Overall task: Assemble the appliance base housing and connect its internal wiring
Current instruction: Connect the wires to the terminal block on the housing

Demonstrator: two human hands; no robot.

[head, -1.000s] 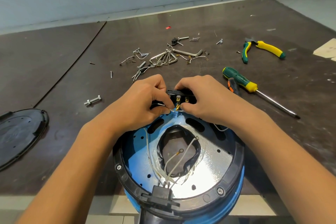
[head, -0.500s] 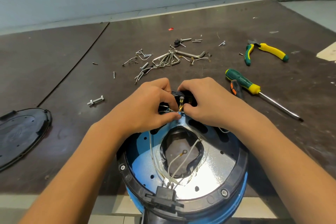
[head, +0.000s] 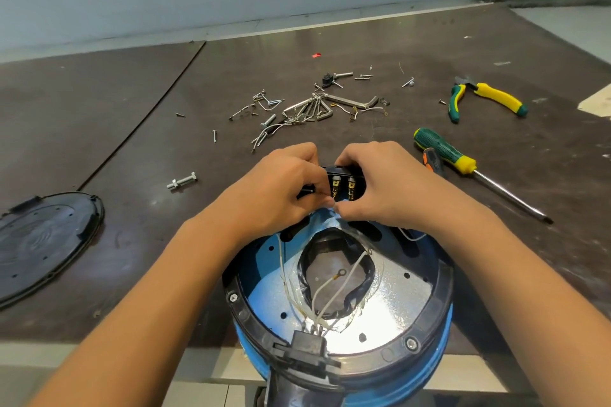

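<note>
The left hand (head: 284,190) and right hand (head: 388,190) meet over the far rim of the blue base housing (head: 441,294), fingers curled. Together they grasp a black terminal block (head: 344,187) with brass contacts, one hand on each side, fingertips touching just below it. White wires (head: 316,320) run from under the hands to a black connector (head: 309,345) at the near rim. On the counter (head: 132,142), a screwdriver (head: 446,152) lies just right of the right hand, a bolt (head: 182,180) lies left of the left hand, and hex keys (head: 314,109) lie beyond both.

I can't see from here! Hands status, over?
Left hand, right hand both pinching terminal block at housing far rim. White wires loose inside. Nothing in the way.
</note>
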